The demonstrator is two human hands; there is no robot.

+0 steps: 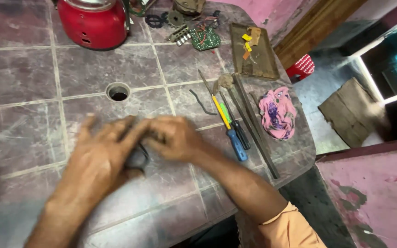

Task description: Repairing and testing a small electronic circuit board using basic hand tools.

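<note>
My left hand (98, 158) and my right hand (175, 138) meet over a small dark part (137, 159) that rests on the tiled table top (33, 78). Both hands are blurred. The left hand covers most of the part and its fingers spread over it. The right hand's fingers curl toward the same part from the right. How the part is gripped is hidden under the fingers.
A red appliance body (95, 23) stands at the far edge, by a green circuit board (205, 39) and small gears. A flat tray (252, 53), screwdrivers (230, 128), a long file (253, 124) and a pink cloth (277, 112) lie right. A round hole (118, 92) is in the table.
</note>
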